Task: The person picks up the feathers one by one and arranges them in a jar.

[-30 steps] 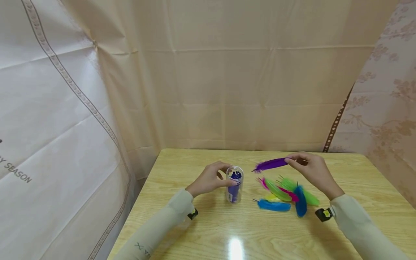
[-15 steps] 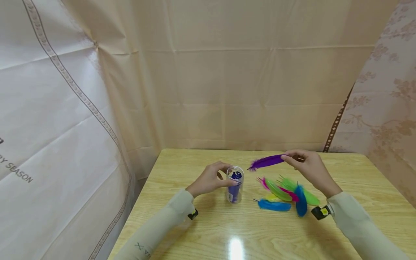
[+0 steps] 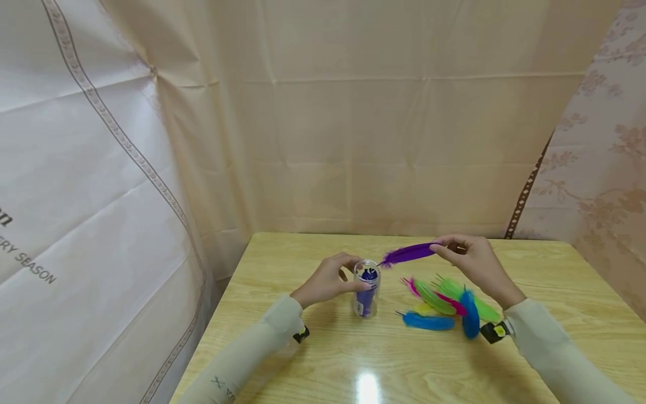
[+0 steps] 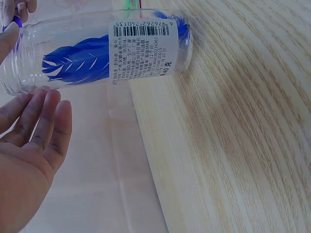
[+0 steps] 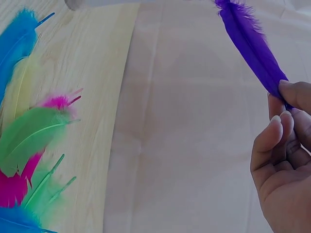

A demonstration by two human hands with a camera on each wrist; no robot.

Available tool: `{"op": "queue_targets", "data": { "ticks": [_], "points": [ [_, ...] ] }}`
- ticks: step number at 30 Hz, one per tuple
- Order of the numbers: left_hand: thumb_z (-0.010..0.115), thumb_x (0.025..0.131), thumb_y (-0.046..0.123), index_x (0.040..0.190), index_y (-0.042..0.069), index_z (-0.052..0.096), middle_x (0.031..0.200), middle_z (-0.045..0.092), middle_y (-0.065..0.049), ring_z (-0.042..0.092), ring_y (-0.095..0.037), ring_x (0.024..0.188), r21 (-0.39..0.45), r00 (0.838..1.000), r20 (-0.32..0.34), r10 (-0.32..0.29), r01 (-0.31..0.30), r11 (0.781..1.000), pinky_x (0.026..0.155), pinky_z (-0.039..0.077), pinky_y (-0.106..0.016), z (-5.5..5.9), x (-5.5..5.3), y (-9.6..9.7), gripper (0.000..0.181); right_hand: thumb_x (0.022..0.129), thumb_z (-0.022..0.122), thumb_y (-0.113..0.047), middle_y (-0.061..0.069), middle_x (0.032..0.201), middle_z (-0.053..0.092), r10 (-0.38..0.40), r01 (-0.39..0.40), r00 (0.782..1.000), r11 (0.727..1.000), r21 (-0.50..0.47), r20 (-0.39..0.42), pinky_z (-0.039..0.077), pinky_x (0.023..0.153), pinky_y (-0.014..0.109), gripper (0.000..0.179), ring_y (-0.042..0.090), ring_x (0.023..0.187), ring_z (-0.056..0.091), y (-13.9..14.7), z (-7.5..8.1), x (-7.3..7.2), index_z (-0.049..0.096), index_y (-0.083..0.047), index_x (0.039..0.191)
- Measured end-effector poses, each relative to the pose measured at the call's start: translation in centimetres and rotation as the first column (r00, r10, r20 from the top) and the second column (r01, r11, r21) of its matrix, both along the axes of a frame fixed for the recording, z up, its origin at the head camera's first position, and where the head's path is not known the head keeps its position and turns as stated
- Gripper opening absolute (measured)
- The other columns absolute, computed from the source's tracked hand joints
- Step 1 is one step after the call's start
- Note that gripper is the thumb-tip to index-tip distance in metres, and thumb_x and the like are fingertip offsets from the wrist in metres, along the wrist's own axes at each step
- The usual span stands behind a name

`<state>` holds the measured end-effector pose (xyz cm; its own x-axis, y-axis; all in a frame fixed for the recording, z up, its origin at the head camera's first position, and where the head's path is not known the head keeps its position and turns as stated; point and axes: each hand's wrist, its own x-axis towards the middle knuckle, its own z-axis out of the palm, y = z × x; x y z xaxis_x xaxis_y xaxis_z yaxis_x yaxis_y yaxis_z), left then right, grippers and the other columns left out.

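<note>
A clear jar with a white barcode label stands upright on the table, and a blue feather is inside it. My left hand grips the jar near its mouth, thumb on the near side and fingers behind. My right hand pinches a purple feather by its vane tip, as the right wrist view also shows. The feather's quill end points left and lies at the jar's rim in the head view; whether it touches the glass I cannot tell.
Right of the jar lies a loose pile of feathers: a blue one in front, a green one, a darker blue one, with pink and yellow among them. The wooden table ends at a hanging beige cloth.
My right hand has moved left with the purple feather, bringing its quill end from well right of the jar to the rim. The left hand keeps its grip on the jar.
</note>
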<state>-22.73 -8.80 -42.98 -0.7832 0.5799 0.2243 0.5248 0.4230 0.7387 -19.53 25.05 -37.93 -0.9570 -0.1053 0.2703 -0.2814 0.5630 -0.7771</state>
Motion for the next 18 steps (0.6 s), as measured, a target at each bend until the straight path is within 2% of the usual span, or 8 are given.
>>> {"op": "queue_targets", "data": {
  "ticks": [8, 18],
  "points": [
    [0.073, 0.076, 0.056, 0.125, 0.026, 0.059, 0.111, 0.061, 0.003, 0.055, -0.006, 0.098, -0.006, 1.000, -0.003, -0.001, 0.001, 1.000, 0.075, 0.051, -0.026, -0.1, -0.1, 0.0, 0.059, 0.089, 0.063, -0.045, 0.002, 0.094, 0.067, 0.034, -0.034, 0.999, 0.999, 0.001, -0.008, 0.046, 0.053, 0.027, 0.028, 0.024, 0.072, 0.055, -0.8, 0.0, -0.2, 0.071, -0.022, 0.103],
    [0.072, 0.076, 0.057, 0.126, 0.028, 0.059, 0.111, 0.061, 0.004, 0.055, -0.007, 0.098, -0.006, 1.000, 0.002, 0.003, -0.003, 1.000, 0.076, 0.051, -0.026, -0.1, -0.1, 0.0, 0.060, 0.087, 0.065, -0.047, 0.004, 0.079, 0.063, 0.049, -0.049, 0.999, 0.999, -0.002, -0.010, 0.039, 0.047, 0.028, 0.024, 0.023, 0.061, 0.049, -1.9, 0.2, -0.3, 0.071, -0.027, 0.099]
  ]
}}
